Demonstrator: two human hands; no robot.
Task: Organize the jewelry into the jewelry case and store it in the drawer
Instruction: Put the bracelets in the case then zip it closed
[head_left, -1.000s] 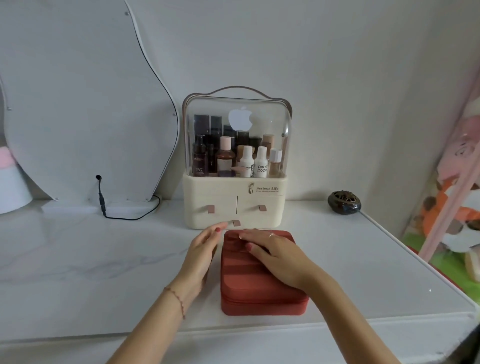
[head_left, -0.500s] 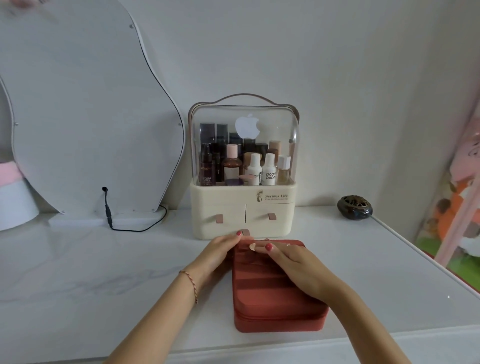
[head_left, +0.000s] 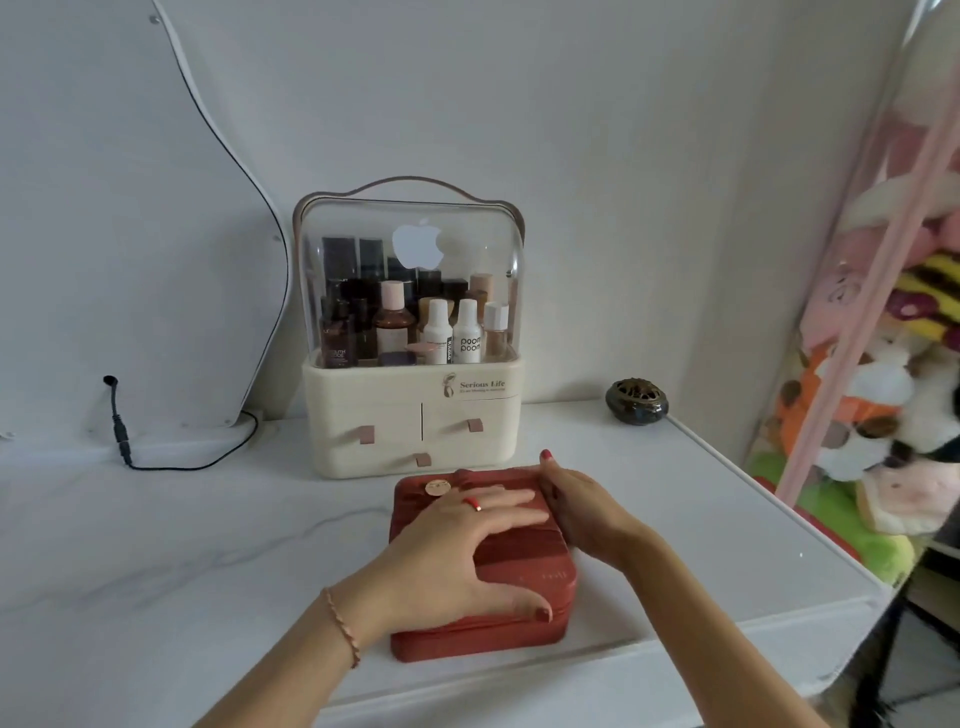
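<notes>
Two hands on closed red jewelry case (head_left: 524, 574), frame centre: left hand (head_left: 457, 545) flat, fingers straight on lid; right hand (head_left: 582, 506) curled gripping right edge; bottles fill cosmetics organizer (head_left: 415, 332) behind.

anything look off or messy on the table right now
Nothing stands out. The red jewelry case lies closed and flat on the white table under the left hand, with the right hand at its far right side. The cosmetics organizer stands upright, drawers shut.
</notes>
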